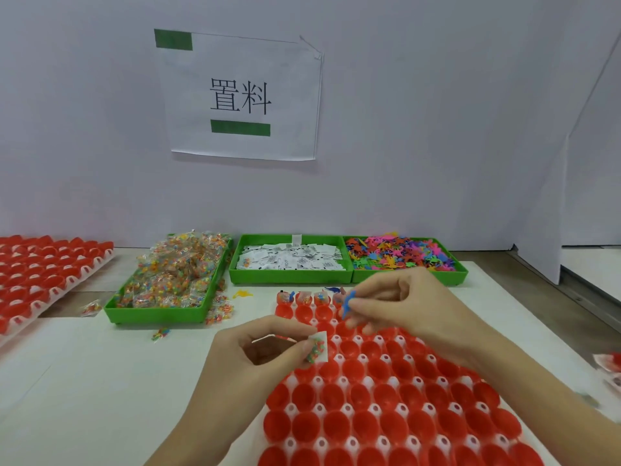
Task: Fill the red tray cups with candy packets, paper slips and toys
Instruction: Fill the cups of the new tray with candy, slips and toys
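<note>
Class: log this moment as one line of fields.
left hand: holds packet and slip | right hand: pinches blue toy | tray: far cups filled

Head view, forward-down, close above table (100, 381)

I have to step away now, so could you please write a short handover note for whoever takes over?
Left hand pinches a candy packet and a paper slip over the red tray.
Right hand pinches a blue toy above the far row.
Supplies: candy bin, slip bin, toy bin.
Done: about four far-row cups hold items.
Left: all other cups.
</note>
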Demonstrator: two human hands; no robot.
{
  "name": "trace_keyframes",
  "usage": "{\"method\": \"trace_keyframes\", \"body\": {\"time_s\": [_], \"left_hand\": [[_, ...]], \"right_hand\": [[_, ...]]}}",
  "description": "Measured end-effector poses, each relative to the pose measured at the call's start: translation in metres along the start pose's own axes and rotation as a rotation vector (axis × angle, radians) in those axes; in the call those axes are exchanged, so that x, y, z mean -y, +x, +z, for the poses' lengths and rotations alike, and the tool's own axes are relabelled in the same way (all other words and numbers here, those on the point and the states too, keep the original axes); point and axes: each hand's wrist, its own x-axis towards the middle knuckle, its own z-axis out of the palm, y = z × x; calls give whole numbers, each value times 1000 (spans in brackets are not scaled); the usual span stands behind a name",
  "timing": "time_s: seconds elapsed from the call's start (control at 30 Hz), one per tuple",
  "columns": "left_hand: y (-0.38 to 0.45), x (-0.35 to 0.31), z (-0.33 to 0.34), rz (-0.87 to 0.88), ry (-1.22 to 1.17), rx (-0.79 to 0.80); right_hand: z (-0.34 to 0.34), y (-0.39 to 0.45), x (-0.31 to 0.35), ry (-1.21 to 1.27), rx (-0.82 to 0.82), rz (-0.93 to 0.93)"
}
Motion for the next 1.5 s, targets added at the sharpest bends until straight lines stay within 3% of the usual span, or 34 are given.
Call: {"method": "trace_keyframes", "body": {"time_s": [0.17,0.47,0.67,0.8,0.87,1.03,1.17,1.3,1.5], "left_hand": [[-3,2,8,61,20,21],[-9,8,18,145,82,-71],[-11,2,17,260,140,9],[-7,-6,24,187,101,37],[1,-6,28,180,247,89],[36,-3,56,500,1035,323],[69,10,90,596,1425,405],[91,23,105,585,1595,424],[105,34,108,630,1570,453]], "right_hand": [[26,-25,7,-107,87,-36],[28,-48,8,-107,48,-41],[31,-52,7,-161,59,-36],[16,-51,8,-144,75,-25],[-3,-45,3,-134,-37,-13],[-63,-31,-17,102,-368,89],[-85,-27,-31,225,-485,119],[-92,-24,-37,230,-512,114],[-91,-22,-43,88,-554,86]]}}
